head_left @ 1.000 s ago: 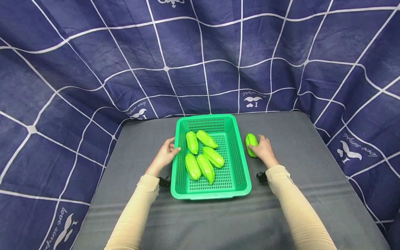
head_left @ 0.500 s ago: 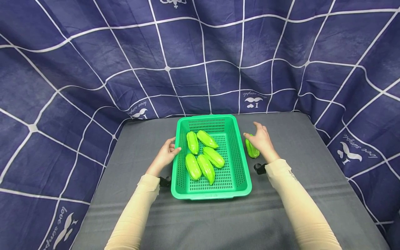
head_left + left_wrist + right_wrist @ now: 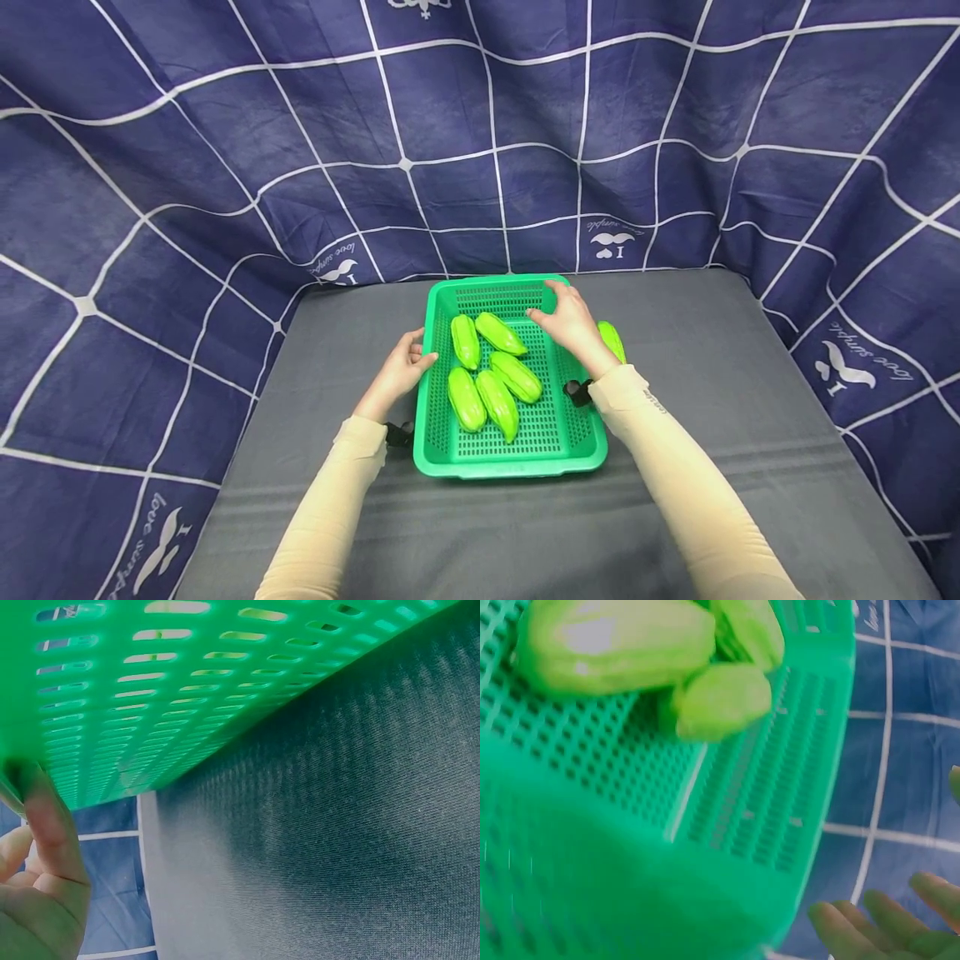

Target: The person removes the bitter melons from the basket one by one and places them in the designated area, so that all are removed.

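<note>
A green perforated plastic basket [image 3: 510,471] stands on the table, holding several glossy, light green, ribbed, elongated vegetables [image 3: 516,377]. My left hand [image 3: 399,368] grips its left rim, thumb over the edge and fingers outside. In the left wrist view, the fingers [image 3: 51,832] lie at the basket's wall [image 3: 150,712]. Over the right rim, toward the far corner, hovers my right hand [image 3: 573,325], fingers spread with nothing in them. One more vegetable [image 3: 611,340] lies on the table just right of the basket, partly hidden by the right hand and wrist.
Dark grey cloth covers the table [image 3: 712,358]. A blue curtain [image 3: 465,192] with white grid lines hangs behind and along both sides. A black wrist camera [image 3: 579,392] on the right arm overlaps the basket's right wall.
My right hand has let go of the vegetable right of the basket, risen and moved left over the basket's right rim. The left hand and the basket have stayed in place.
</note>
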Demonstrator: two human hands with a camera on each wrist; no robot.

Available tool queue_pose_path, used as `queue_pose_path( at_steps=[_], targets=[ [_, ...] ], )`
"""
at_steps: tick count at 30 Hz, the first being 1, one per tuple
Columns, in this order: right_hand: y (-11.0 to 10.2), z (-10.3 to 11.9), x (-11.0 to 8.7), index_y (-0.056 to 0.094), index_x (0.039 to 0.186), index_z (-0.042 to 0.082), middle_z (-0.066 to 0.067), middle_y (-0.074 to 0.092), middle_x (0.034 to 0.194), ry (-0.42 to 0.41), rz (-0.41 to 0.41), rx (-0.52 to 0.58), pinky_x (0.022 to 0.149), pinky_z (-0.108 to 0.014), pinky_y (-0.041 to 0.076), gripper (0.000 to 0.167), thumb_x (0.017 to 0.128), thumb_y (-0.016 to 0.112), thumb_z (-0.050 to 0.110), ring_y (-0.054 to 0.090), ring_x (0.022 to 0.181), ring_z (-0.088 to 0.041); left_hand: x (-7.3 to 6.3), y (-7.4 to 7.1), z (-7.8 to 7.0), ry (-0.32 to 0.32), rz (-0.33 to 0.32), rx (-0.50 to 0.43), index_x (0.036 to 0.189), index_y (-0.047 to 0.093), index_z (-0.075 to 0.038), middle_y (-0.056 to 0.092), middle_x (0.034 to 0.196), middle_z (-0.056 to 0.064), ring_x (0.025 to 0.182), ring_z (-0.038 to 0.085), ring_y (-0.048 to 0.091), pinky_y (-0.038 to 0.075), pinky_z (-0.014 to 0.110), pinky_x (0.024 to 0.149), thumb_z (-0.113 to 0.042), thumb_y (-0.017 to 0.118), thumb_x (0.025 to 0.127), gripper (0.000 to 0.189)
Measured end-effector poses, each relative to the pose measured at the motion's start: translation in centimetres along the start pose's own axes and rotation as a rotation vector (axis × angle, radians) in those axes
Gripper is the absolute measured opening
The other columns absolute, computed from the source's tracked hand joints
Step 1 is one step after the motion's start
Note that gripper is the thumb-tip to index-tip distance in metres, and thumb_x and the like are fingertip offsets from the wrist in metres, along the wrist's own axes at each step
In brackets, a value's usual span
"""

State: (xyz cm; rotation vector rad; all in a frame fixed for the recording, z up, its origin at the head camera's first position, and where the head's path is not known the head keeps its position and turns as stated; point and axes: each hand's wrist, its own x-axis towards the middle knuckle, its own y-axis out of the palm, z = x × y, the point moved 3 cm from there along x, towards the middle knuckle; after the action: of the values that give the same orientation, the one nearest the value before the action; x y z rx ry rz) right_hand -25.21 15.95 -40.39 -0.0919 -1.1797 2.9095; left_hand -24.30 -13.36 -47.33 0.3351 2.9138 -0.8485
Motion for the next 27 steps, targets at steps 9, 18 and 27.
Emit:
queue_pose_path(
  at_steps=[9,18,27],
  targets=[
    [4.6,0.4,0.8,0.037,0.15,0.003,-0.02,0.038,0.153,0.027,0.123,0.035,0.113,-0.051,0.034,0.067,0.095,0.064,0.028,0.036,0.142,-0.038,0.0,0.0,0.0,0.003,-0.006,-0.006,0.152,0.028,0.003,0.052,0.115,0.024,0.1,0.031,0.056,0.048,0.038,0.083,-0.011,0.058,0.1,0.062],
    [7.4,-1.0,1.3,0.038,0.149,-0.001,-0.023,0.041,0.151,0.091,0.174,0.039,0.11,-0.051,0.038,0.066,0.096,0.064,0.028,0.039,0.138,-0.041,-0.1,-0.1,-0.1,0.007,-0.013,-0.017,0.152,0.028,0.003,0.053,0.114,0.024,0.099,0.03,0.057,0.049,0.037,0.082,-0.01,0.058,0.1,0.061],
    [9.0,-2.3,1.6,0.034,0.151,-0.002,-0.025,0.041,0.151,0.104,0.221,-0.045,0.111,-0.051,0.037,0.066,0.097,0.062,0.026,0.041,0.138,-0.041,0.0,0.0,0.0,0.006,-0.015,-0.025,0.152,0.029,0.003,0.053,0.113,0.023,0.097,0.029,0.057,0.049,0.036,0.08,-0.011,0.058,0.099,0.062]
  ],
)
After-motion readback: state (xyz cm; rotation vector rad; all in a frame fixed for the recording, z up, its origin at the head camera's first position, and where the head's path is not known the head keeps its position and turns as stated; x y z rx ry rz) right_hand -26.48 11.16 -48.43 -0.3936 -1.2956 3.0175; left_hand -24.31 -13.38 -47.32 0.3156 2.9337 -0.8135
